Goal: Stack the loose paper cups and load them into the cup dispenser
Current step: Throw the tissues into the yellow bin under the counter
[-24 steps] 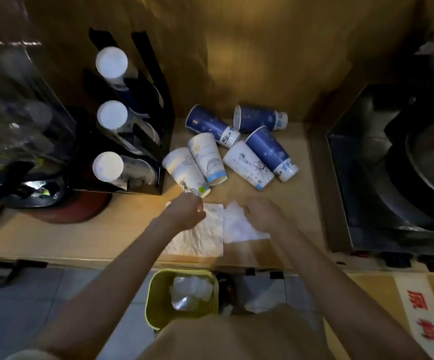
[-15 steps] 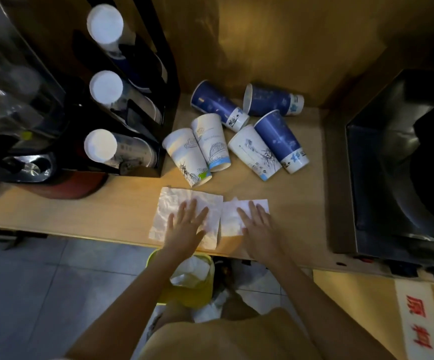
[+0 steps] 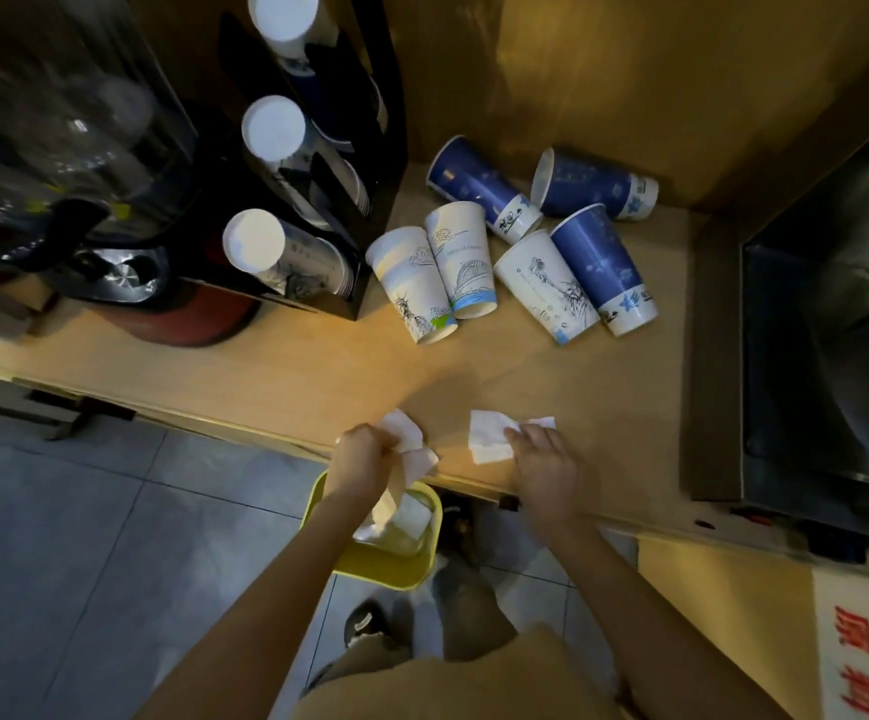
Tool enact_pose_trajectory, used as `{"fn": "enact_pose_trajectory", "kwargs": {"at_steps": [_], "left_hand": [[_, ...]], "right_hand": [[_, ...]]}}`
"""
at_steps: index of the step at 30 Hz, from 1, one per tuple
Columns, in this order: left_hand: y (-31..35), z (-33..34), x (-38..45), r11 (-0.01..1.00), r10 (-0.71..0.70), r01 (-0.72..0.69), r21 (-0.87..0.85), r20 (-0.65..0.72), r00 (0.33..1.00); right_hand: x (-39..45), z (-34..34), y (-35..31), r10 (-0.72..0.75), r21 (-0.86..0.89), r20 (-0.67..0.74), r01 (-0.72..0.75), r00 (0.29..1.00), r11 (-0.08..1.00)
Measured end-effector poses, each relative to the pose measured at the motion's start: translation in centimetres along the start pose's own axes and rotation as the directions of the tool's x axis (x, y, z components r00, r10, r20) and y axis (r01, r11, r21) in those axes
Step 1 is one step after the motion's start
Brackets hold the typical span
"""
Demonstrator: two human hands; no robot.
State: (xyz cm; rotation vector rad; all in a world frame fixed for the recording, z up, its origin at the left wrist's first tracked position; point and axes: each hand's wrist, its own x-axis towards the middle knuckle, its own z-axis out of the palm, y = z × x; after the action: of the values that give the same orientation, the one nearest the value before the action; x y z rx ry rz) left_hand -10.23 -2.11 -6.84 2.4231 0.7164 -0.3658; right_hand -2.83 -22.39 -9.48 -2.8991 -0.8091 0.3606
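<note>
Several loose paper cups lie on their sides on the wooden counter (image 3: 276, 376): white printed cups (image 3: 414, 283) (image 3: 463, 259) (image 3: 549, 288) and blue cups (image 3: 603, 267) (image 3: 484, 187) (image 3: 593, 184). The black cup dispenser (image 3: 370, 148) stands at the left with three stacks of cups (image 3: 260, 241) pointing out. My left hand (image 3: 362, 459) is at the counter's front edge, closed on a crumpled white napkin (image 3: 406, 441). My right hand (image 3: 544, 459) presses its fingers on a second white napkin (image 3: 489, 441) lying flat on the counter.
A yellow waste bin (image 3: 380, 563) with white paper in it stands on the tiled floor below my left hand. A dark metal appliance (image 3: 811, 330) fills the right side. A clear drink dispenser with a black tap (image 3: 84, 220) stands at the far left.
Both hands slid back from the middle of the counter to its front edge, dragging the napkins. The left hand went from flat to closed, crumpling its napkin over the bin.
</note>
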Motion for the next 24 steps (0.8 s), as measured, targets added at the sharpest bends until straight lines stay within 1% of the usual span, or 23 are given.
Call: {"fn": "enact_pose_trajectory", "kwargs": {"at_steps": [2, 4, 5, 7, 9, 10, 12, 14, 17, 21, 24], "left_hand": [[-1.0, 0.0, -1.1, 1.0, -0.023, 0.024, -0.017, 0.033, 0.999], [-2.5, 0.0, -2.5, 0.999, -0.046, 0.046, 0.005, 0.099, 0.994], [-3.4, -0.1, -3.2, 0.999, -0.051, 0.051, 0.009, 0.132, 0.99], [-5.6, -0.4, -4.0, 0.998, -0.061, 0.063, -0.007, 0.171, 0.983], [-7.4, -1.0, -4.6, 0.995, -0.094, 0.099, -0.012, 0.196, 0.976], [-8.2, -1.3, -5.0, 0.992, -0.119, 0.124, -0.013, 0.2, 0.973], [-9.9, -1.4, -5.9, 0.989, -0.14, 0.146, -0.016, 0.184, 0.973], [-11.8, -0.9, -6.9, 0.99, -0.14, 0.141, 0.012, 0.19, 0.972], [-14.6, 0.9, -7.7, 0.986, -0.153, 0.164, -0.043, 0.184, 0.971], [-17.2, 4.0, -7.8, 0.962, -0.213, 0.235, -0.141, 0.15, 0.965], [-19.1, 7.2, -6.7, 0.947, -0.261, 0.28, -0.156, 0.131, 0.956]], "right_hand": [[-1.0, -0.8, -1.0, 0.044, -0.052, -0.014, -0.045, 0.999, 0.998], [-1.8, -1.0, -2.3, 0.068, -0.018, 0.004, -0.067, 0.998, 0.998], [-2.3, -0.9, -2.9, 0.081, 0.034, 0.035, -0.082, 0.996, 0.996], [-3.1, -0.9, -4.2, 0.135, 0.2, 0.127, -0.158, 0.983, 0.967], [-4.1, -1.0, -6.2, 0.154, 0.426, 0.176, -0.216, 0.972, 0.879], [-4.8, -0.8, -7.3, 0.146, 0.517, 0.184, -0.222, 0.972, 0.826], [-6.3, 0.2, -9.3, 0.124, 0.611, 0.183, -0.212, 0.975, 0.763], [-7.7, 1.6, -10.7, 0.126, 0.612, 0.215, -0.234, 0.969, 0.755], [-8.6, 4.8, -11.4, 0.143, 0.563, 0.233, -0.253, 0.962, 0.787], [-7.8, 9.4, -10.9, 0.243, 0.615, 0.298, -0.38, 0.923, 0.691], [-6.4, 13.4, -10.6, 0.257, 0.635, 0.334, -0.418, 0.907, 0.65]]}}
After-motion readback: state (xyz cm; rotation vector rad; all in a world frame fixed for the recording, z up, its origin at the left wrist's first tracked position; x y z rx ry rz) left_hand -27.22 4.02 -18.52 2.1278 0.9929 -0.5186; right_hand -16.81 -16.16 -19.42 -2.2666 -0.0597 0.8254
